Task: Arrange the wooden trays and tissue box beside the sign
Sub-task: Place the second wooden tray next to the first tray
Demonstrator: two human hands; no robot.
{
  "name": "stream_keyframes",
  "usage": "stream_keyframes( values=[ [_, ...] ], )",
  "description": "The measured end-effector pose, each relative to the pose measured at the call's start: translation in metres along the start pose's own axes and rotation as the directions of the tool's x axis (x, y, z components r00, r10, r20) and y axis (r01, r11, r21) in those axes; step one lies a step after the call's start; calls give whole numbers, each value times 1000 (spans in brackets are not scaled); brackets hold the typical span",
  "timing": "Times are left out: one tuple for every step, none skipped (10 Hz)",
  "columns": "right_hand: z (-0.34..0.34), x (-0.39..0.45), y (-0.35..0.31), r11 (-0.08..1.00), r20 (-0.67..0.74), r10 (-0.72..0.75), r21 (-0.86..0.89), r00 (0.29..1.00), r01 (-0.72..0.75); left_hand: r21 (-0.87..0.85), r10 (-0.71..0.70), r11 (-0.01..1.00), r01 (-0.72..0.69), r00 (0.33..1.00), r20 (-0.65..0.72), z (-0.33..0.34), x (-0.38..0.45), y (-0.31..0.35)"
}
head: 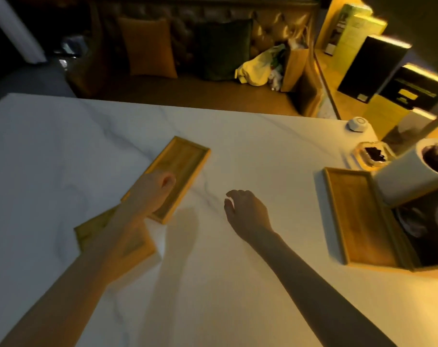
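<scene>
A wooden tray [185, 161] lies slanted on the white marble table [62, 151], left of centre. My left hand [151, 190] grips its near half, thumb inside the tray. A second wooden tray [95, 229] lies closer to me, mostly hidden under my left forearm. My right hand [245, 209] hovers over bare table at the centre, fingers loosely curled and holding nothing. A third wooden tray [350, 214] sits at the right, against a dark sign [428, 236] lying flat at the table's right edge. A white cylindrical tissue box [410, 176] stands behind the sign.
A glass ashtray [373, 156] with dark contents and a small white round device [358, 124] sit at the far right corner. Beyond the far edge is a sofa with cushions [150, 46] and bags [260, 66]. Boxes [373, 66] are stacked at the right.
</scene>
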State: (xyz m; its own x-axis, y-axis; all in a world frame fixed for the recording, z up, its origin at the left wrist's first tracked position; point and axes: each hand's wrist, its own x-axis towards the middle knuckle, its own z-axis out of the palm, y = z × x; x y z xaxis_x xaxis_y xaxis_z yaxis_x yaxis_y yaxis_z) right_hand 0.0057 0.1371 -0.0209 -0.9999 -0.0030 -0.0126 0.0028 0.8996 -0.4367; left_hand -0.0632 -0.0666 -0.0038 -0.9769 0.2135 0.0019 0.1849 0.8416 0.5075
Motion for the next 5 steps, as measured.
stream_keyframes(
  values=[
    [29, 18, -22, 999, 38, -5, 38, 999, 4, 56, 21, 998, -22, 1000, 7, -5, 13, -36],
    [58, 33, -37, 999, 109, -12, 32, 994, 8, 293, -5, 956, -28, 994, 111, -5, 30, -77],
    [86, 44, -45, 999, 224, 40, -17, 974, -37, 435, -75, 900, -34, 970, 233, 4, 45, -115],
    [111, 45, -55, 991, 339, 130, -32, 932, -127, 451, -210, 892, 31, 912, 353, 8, 52, -143],
    [129, 43, -66, 989, 439, 142, -19, 887, -149, 286, -288, 941, 181, 871, 397, 10, 58, -157]
  ],
)
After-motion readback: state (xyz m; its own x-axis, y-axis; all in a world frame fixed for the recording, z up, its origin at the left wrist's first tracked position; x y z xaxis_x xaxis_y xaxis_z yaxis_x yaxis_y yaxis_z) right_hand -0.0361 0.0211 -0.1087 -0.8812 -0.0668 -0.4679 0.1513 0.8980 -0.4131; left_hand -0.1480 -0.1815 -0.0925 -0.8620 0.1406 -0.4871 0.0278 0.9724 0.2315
